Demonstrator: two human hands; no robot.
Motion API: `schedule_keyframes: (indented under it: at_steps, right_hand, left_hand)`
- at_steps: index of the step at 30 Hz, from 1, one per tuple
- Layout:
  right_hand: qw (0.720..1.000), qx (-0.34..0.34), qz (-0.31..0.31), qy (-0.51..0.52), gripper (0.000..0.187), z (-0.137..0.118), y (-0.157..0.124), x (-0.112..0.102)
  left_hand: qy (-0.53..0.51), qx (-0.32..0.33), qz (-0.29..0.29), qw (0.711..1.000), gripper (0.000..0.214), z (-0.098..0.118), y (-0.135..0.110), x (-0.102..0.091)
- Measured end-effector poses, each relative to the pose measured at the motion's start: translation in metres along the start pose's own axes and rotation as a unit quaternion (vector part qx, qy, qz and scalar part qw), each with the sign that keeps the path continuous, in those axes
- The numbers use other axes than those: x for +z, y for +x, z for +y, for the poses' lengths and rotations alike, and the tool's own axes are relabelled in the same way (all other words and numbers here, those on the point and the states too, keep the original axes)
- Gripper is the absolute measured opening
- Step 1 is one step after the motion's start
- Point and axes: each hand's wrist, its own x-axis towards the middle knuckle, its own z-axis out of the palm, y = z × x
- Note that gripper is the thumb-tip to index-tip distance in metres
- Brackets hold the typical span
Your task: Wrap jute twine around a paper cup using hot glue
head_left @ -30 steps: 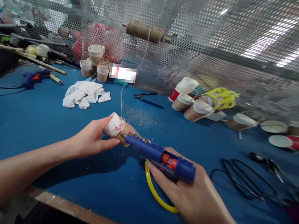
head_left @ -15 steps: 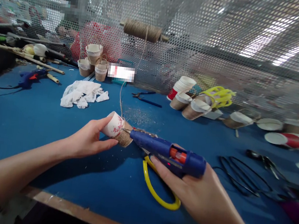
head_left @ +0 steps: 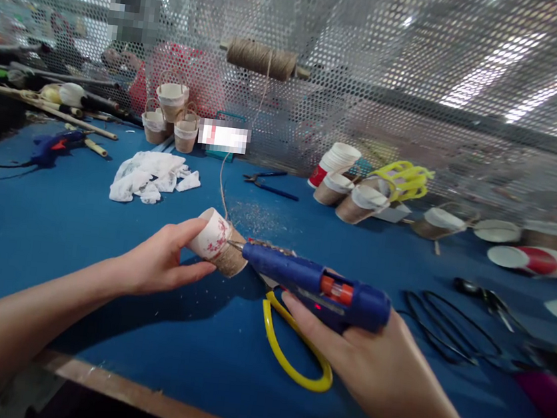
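My left hand (head_left: 172, 257) grips a small paper cup (head_left: 214, 234) by its white, red-printed end, tilted above the table. Twine is wound round the cup's other part, and a loose strand (head_left: 222, 179) leads from it up to a twine spool (head_left: 260, 58). In my right hand (head_left: 344, 340) is a blue glue gun (head_left: 286, 270), its metal nozzle against the cup or very close to it, beside the wound twine. Beneath the gun lie yellow-handled scissors (head_left: 269, 332), partly hidden by it and my hand.
Crumpled white cloth (head_left: 149, 174) and pliers (head_left: 273, 187) lie further back. Twine-covered cups (head_left: 173, 100) are stacked at back left; more cups (head_left: 362, 202) stand at right. A second glue gun (head_left: 51, 146) is at left, a black cable (head_left: 446, 329) at right. Perforated metal mesh (head_left: 375, 66) closes the back.
Both hands keep nearly the same pose, with the nozzle staying at the cup. The cup has turned or tilted very slightly, and the whole view has shifted a little.
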Motion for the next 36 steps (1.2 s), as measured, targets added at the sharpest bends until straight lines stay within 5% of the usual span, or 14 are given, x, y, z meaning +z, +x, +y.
schedule_keyframes:
  at_steps: [10, 26, 36]
  right_hand:
    - [0.998, -0.020, -0.061, -0.025, 0.018, -0.004, 0.007, -0.013]
    - [1.000, 0.009, -0.025, -0.014, 0.023, -0.002, 0.003, -0.008]
    - [0.995, -0.058, -0.079, -0.034, 0.019, -0.001, -0.001, -0.007]
  left_hand:
    - [0.014, -0.007, -0.010, 1.000, 0.037, 0.005, -0.001, 0.000]
    - [-0.016, -0.003, -0.011, 1.000, 0.036, 0.005, 0.000, -0.001]
    - [-0.041, -0.030, -0.005, 0.999, 0.034, 0.004, 0.002, 0.001]
